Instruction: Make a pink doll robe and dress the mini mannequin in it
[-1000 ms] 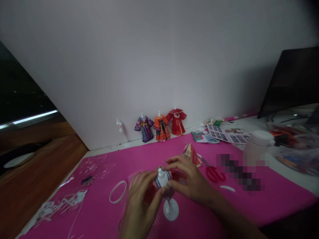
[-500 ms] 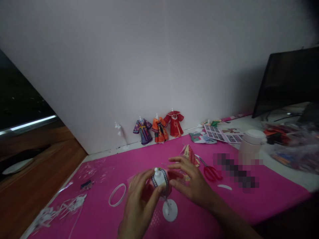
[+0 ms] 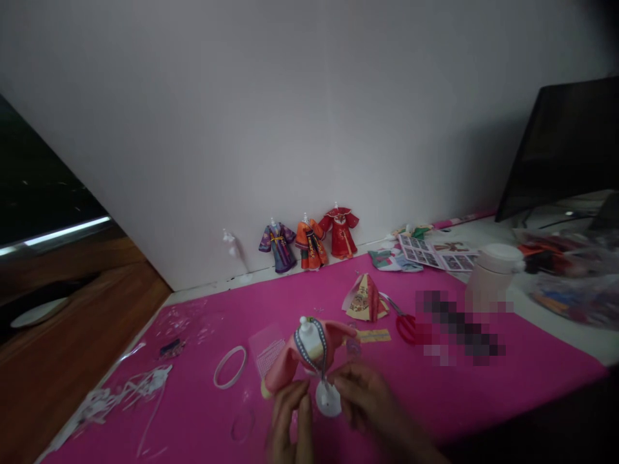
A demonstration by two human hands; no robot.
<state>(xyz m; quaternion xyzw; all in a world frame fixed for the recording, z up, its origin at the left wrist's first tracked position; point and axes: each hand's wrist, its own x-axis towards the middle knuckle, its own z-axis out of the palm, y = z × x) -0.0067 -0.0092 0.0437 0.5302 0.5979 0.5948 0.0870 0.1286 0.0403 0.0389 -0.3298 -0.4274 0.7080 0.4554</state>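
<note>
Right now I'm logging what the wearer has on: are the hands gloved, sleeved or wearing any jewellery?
Both hands are bare. The left hand and right hand show no gloves, and no rings or watch can be made out in the dim, blurred view. The right forearm is bare, with no sleeve in view.

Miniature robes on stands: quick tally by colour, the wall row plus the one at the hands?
Purple robe: 1
Orange robe: 1
Red robe: 1
Pink robe, above the left hand and right hand: 1
Total: 4
</note>
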